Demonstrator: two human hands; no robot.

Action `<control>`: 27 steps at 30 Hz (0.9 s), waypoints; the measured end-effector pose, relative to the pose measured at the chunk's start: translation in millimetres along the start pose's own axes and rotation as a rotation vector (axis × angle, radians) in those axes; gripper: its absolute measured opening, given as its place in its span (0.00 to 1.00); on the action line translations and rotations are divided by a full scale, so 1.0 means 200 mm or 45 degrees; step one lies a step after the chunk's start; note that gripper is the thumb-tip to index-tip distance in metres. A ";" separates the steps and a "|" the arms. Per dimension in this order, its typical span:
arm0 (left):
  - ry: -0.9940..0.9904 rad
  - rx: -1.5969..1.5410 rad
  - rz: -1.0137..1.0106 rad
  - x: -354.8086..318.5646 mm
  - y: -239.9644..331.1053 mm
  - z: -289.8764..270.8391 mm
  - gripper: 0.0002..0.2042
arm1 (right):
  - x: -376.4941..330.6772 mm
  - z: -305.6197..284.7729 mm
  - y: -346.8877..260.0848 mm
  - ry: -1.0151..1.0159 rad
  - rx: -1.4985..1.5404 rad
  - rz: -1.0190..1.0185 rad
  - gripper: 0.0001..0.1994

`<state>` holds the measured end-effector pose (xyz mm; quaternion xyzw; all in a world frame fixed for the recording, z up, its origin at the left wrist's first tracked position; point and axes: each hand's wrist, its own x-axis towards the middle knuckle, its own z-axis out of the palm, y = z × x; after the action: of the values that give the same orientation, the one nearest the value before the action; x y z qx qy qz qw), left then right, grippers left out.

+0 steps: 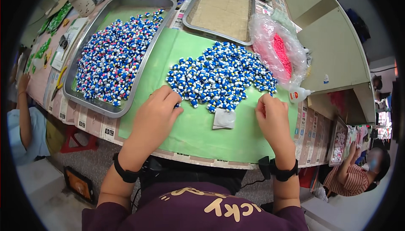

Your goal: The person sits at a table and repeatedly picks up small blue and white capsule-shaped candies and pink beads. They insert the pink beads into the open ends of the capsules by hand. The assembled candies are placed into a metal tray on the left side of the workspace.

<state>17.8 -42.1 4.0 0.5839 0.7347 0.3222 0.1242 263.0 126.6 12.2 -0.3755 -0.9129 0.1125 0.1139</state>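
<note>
Here, the left hand (158, 107) bends its fingers at the pile's near left edge, a blue piece (177, 104) showing by its fingertips; whether they pinch it I cannot tell. The right hand (273, 115) curls just short of the near right edge, and its fingers hide whether they hold anything. Between the hands lies a pale packet (224, 119). The pile of blue-and-white pieces (223, 74) spreads ahead of both, its longer spread crosswise on the green sheet (198, 136), the left hand being nearer. Farther off, cloudy film blurs the pink pieces (281, 55) in the clear bag (260, 32).
</note>
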 end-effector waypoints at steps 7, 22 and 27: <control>0.038 -0.193 -0.040 0.01 -0.01 0.02 0.09 | -0.07 0.01 0.00 0.054 0.069 -0.162 0.09; -0.537 -1.713 -0.151 0.12 0.29 0.03 0.05 | -0.06 -0.21 -0.33 0.292 0.626 -0.644 0.16; -0.379 -1.634 -0.126 0.11 0.31 0.03 0.04 | -0.08 -0.17 -0.35 0.275 1.009 -0.456 0.14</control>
<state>62.2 -13.1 41.8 0.3978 0.3977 0.6060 0.5624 238.0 70.4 62.7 -0.1484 -0.8328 0.3922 0.3614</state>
